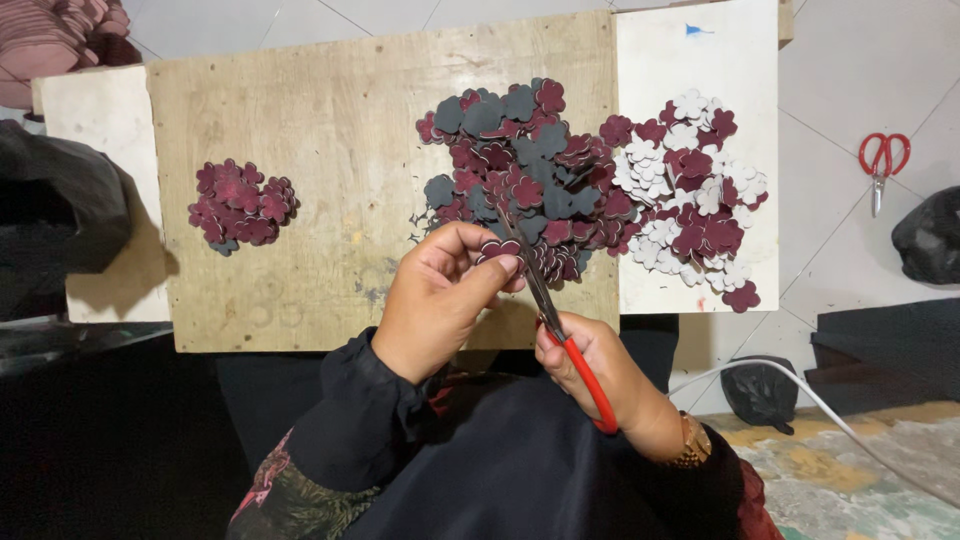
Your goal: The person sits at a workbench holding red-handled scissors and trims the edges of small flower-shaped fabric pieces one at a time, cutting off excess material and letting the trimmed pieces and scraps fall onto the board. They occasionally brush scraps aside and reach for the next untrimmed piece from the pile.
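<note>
No boxes or labels anywhere here, the closest thing is a little blue mark point(697, 30) sitting near the top of the white board point(650, 60), and two black bags on the tiled floor, one point(762, 392) by your right elbow and one point(932, 237) out at the right edge.

Counting: two pairs of red-handled scissors, the ones you're working with point(560, 325) and a spare pair point(882, 165) lying on the floor well off to the right. Three heaps of flower-shaped cutouts: a small maroon pile point(243, 203) lying alone on the left of the plywood board point(320, 130), a big maroon-and-dark-grey heap point(520, 165) in the middle, and a maroon-and-white heap point(690, 190) spreading over the white board. Way too many pieces to count one by one. A white cable point(830, 410) is running across the floor at lower right.

Your left hand point(440, 300) is curling in from below, thumb and fingertips pinching a single maroon flower piece point(499, 250) just in front of the big heap's near edge. Your right hand point(600, 365) is wrapped tight around the red scissor handles, wrist turned in, blades pointing up and left so they're reaching that pinched piece. Both hands are sitting close together, not touching, each clamped on its own thing.
</note>
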Action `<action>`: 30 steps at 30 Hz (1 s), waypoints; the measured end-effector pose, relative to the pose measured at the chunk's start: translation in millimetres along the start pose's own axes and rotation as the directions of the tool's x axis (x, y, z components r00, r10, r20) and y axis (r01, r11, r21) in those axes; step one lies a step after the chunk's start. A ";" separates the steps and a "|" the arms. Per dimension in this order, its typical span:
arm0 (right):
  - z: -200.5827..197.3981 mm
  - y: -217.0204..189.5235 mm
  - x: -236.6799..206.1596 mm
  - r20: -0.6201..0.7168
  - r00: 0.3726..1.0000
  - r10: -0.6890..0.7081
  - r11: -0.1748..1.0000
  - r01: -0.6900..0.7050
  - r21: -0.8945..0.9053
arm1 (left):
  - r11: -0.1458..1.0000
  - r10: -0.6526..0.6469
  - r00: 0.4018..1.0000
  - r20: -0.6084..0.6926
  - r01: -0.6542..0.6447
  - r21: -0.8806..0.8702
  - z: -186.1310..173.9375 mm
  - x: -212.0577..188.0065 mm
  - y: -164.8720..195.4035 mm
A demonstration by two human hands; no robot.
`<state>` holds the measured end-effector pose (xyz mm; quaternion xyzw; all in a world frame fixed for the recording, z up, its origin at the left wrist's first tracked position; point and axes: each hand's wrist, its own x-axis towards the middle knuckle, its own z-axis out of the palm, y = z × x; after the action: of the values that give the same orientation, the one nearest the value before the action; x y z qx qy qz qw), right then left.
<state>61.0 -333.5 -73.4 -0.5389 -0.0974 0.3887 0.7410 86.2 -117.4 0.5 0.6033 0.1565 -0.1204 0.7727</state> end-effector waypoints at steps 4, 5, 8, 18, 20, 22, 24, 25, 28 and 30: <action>-0.1 -1.4 4.3 -0.008 1.000 -0.005 0.999 0.004 -0.047 | 0.998 -0.009 1.000 -0.020 0.008 -0.063 -0.7 3.1 0.7; 0.4 -2.3 5.5 -0.008 1.000 0.002 0.999 -0.003 -0.037 | 0.996 -0.008 1.000 -0.020 0.006 -0.087 -1.1 3.5 0.6; 0.5 -7.1 8.5 0.029 0.999 -0.046 0.998 0.047 -0.046 | 0.996 -0.025 1.000 -0.012 0.024 -0.086 -3.7 5.2 -0.2; -2.3 -23.8 14.7 0.093 0.994 -0.063 0.985 0.077 -0.157 | 0.984 0.005 1.000 0.021 -0.001 -0.181 -5.7 11.4 -7.0; -1.3 -24.4 16.1 0.078 0.994 -0.081 0.987 0.090 -0.130 | 0.978 0.006 0.999 0.038 0.002 -0.210 -3.9 12.1 -8.5; -1.6 -24.5 17.1 0.076 0.993 -0.086 0.988 0.095 -0.122 | 0.980 -0.007 0.999 0.034 0.014 -0.201 -2.6 12.9 -9.3; -3.2 -23.9 17.9 0.082 0.994 -0.078 0.987 0.089 -0.135 | 0.982 -0.014 0.999 0.033 0.020 -0.187 -2.0 13.6 -9.4; -3.5 -23.0 18.1 0.078 0.994 -0.073 0.988 0.083 -0.127 | 0.984 -0.014 0.999 0.035 0.020 -0.179 -1.9 14.0 -9.3; -5.1 -19.9 18.6 0.072 0.995 -0.062 0.992 0.069 -0.104 | 0.983 -0.010 0.999 0.042 0.018 -0.182 -1.5 15.7 -9.3; -6.2 -17.9 18.7 0.072 0.996 -0.058 0.994 0.065 -0.088 | 0.981 -0.009 0.999 0.046 0.017 -0.191 -1.3 17.0 -9.7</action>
<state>85.5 -327.3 -65.3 -0.5546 -0.1571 0.3794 0.7238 98.1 -118.4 -15.1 0.5222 0.1539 -0.1234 0.8297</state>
